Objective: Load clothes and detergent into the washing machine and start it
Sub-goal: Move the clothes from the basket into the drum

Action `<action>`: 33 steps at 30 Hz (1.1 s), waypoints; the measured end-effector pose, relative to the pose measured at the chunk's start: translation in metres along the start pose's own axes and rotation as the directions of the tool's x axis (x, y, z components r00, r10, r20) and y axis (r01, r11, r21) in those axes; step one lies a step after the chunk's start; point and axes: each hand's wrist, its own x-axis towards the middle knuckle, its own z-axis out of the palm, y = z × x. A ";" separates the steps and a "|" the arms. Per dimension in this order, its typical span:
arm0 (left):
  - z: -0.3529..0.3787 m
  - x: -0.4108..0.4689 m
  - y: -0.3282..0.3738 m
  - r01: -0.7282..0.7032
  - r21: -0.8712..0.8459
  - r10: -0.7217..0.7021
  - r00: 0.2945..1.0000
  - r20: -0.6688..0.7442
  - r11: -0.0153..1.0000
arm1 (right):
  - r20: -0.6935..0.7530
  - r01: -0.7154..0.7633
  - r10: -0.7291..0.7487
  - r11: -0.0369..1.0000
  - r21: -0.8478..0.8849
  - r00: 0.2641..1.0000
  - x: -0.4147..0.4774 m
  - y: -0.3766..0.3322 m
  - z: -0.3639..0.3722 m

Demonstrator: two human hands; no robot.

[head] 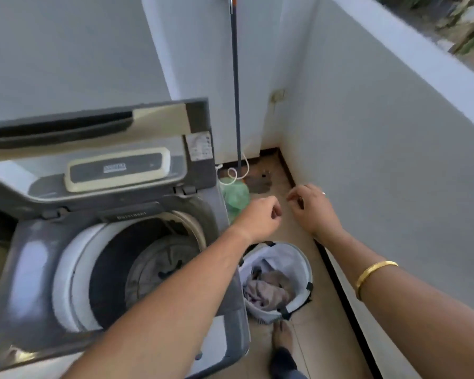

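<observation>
Both hands, left (260, 217) and right (311, 207), hung loosely curled and empty above the white round laundry basket (301, 258) beside the open grey top-loading washing machine (33, 258).

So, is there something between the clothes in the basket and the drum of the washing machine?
Nothing visible blocks the way. The lid stands open and the drum looks empty. The clothes lie in the basket on the floor, right of the machine. Both the left hand and right hand are empty above it.
</observation>
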 end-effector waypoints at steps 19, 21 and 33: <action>0.421 0.102 -0.264 0.747 0.057 -0.733 0.631 0.255 0.663 | 0.640 -0.366 0.331 0.927 -0.083 0.693 -0.028 0.352 0.337; 0.449 0.097 -0.286 0.739 0.079 -0.729 0.631 0.266 0.669 | 0.710 -0.403 0.366 0.907 -0.126 0.601 -0.039 0.380 0.389; 0.546 0.084 -0.374 0.754 0.116 -0.754 0.608 0.249 0.646 | 0.843 -0.562 0.432 0.803 -0.197 0.321 -0.080 0.425 0.565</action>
